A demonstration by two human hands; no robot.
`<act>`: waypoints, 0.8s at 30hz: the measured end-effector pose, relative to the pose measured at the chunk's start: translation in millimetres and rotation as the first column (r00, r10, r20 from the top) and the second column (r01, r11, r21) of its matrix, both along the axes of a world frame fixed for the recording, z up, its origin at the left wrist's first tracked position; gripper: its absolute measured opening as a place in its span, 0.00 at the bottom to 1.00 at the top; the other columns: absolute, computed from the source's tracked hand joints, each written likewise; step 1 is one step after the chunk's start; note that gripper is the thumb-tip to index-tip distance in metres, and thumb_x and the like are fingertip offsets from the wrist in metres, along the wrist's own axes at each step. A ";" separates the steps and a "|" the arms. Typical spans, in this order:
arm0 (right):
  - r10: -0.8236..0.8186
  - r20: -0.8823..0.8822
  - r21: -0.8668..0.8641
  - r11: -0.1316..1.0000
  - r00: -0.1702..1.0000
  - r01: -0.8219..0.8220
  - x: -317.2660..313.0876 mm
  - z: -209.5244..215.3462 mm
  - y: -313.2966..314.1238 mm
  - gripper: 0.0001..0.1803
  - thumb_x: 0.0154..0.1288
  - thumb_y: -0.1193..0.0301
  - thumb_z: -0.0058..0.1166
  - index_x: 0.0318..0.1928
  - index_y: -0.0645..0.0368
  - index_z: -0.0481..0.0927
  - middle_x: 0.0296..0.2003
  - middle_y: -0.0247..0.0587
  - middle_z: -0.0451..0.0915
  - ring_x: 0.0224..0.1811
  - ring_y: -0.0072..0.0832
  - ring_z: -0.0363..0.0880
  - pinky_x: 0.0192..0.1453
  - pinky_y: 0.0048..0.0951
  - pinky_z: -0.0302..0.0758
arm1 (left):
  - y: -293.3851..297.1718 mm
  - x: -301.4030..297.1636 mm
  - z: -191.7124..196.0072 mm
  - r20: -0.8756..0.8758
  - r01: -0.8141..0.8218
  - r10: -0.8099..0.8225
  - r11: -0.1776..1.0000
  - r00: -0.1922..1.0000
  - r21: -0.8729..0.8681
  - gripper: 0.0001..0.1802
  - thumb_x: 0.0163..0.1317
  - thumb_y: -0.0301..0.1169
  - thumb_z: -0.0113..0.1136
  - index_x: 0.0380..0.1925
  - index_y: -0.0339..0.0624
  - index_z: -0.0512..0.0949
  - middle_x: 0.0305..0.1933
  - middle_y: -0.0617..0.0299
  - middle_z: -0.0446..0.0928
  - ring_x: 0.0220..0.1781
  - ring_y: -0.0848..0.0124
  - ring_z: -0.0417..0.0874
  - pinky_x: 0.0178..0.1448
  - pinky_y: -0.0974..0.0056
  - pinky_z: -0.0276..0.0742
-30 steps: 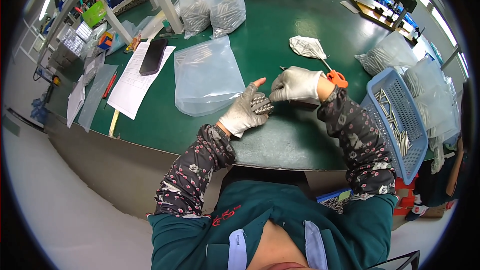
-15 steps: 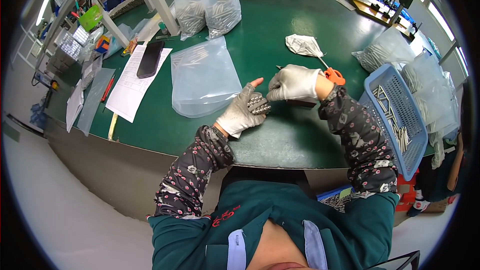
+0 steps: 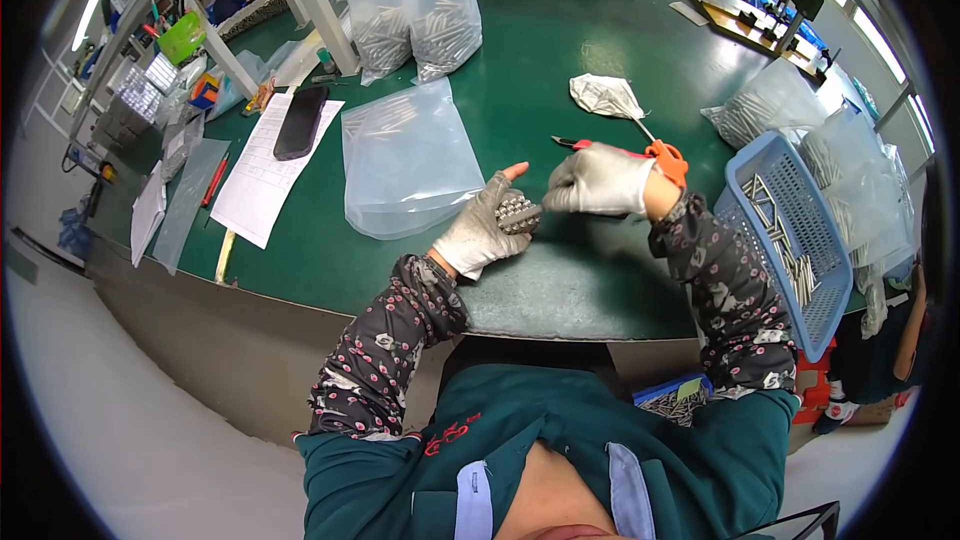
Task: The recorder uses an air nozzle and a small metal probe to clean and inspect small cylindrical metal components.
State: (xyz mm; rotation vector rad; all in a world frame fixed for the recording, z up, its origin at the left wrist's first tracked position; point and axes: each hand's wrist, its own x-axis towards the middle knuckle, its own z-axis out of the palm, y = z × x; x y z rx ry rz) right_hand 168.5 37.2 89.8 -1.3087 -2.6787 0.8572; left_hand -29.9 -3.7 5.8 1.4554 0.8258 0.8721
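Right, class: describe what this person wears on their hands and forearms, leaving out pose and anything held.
The left hand wears a grey knit work glove; the right hand a paler, whitish glove. Both forearms are covered by dark sleeve covers printed with small pink and white flowers, gathered at the wrist. Above them are the teal sleeves of a work jacket.

clear flat bag (image 3: 410, 155) mid-table, two filled bags (image 3: 415, 10) behind, dark phone (image 3: 300, 122) left
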 end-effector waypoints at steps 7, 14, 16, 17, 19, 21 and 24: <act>-0.273 0.143 0.155 0.956 0.951 0.251 36.8 -7.5 -23.6 0.17 0.55 0.55 0.50 0.34 0.52 0.84 0.27 0.45 0.81 0.30 0.43 0.79 0.39 0.36 0.75 | 0.5 3.1 1.0 -0.054 -0.024 0.027 0.998 0.998 0.055 0.46 0.41 0.15 0.61 0.64 0.46 0.56 0.33 0.68 0.69 0.35 0.79 0.71 0.43 0.75 0.70; -0.131 0.117 0.239 0.966 0.984 0.100 36.5 -31.8 -62.6 0.12 0.59 0.61 0.48 0.35 0.53 0.82 0.30 0.45 0.81 0.33 0.43 0.79 0.39 0.40 0.74 | 2.3 2.2 0.0 -0.086 -0.035 0.044 0.994 0.995 0.104 0.45 0.41 0.17 0.62 0.63 0.45 0.57 0.33 0.67 0.66 0.33 0.79 0.69 0.41 0.75 0.70; -0.130 0.054 0.261 0.959 0.990 0.111 28.0 -26.1 -63.5 0.12 0.59 0.61 0.49 0.34 0.53 0.82 0.29 0.45 0.80 0.33 0.43 0.79 0.38 0.40 0.74 | 0.4 2.9 3.4 -0.089 -0.037 0.045 0.995 0.995 0.098 0.44 0.41 0.17 0.62 0.63 0.45 0.57 0.33 0.67 0.67 0.33 0.79 0.69 0.41 0.74 0.70; -0.151 -0.035 0.239 0.959 0.988 0.155 21.5 -17.9 -59.8 0.12 0.58 0.61 0.51 0.34 0.54 0.82 0.27 0.44 0.80 0.30 0.42 0.79 0.36 0.38 0.74 | -0.4 2.9 4.3 -0.091 -0.039 0.047 0.995 0.995 0.091 0.44 0.42 0.17 0.62 0.63 0.45 0.57 0.33 0.67 0.67 0.33 0.79 0.69 0.41 0.74 0.70; -0.173 -0.118 0.245 0.949 0.978 0.198 9.6 -9.2 -48.7 0.12 0.57 0.61 0.54 0.33 0.55 0.82 0.23 0.41 0.79 0.26 0.39 0.79 0.32 0.35 0.74 | -0.2 2.1 1.0 -0.008 -0.010 0.011 0.999 1.000 0.047 0.44 0.42 0.17 0.62 0.63 0.44 0.57 0.33 0.67 0.67 0.33 0.79 0.69 0.41 0.74 0.70; -0.107 -0.035 0.280 0.953 0.994 0.112 -1.5 -4.0 -34.8 0.13 0.57 0.60 0.54 0.33 0.55 0.82 0.23 0.43 0.80 0.26 0.38 0.79 0.33 0.34 0.74 | -0.8 2.9 0.1 0.076 0.021 -0.021 1.000 0.997 0.005 0.44 0.42 0.17 0.61 0.63 0.43 0.57 0.32 0.68 0.67 0.33 0.79 0.69 0.41 0.75 0.70; -0.049 -0.057 0.137 0.989 0.997 0.056 1.1 -7.5 -9.4 0.13 0.56 0.60 0.55 0.32 0.56 0.83 0.24 0.43 0.80 0.25 0.36 0.79 0.34 0.32 0.75 | -1.9 6.8 3.5 0.203 0.037 -0.017 0.995 0.979 -0.097 0.44 0.43 0.17 0.61 0.63 0.42 0.56 0.30 0.69 0.66 0.33 0.80 0.69 0.41 0.75 0.69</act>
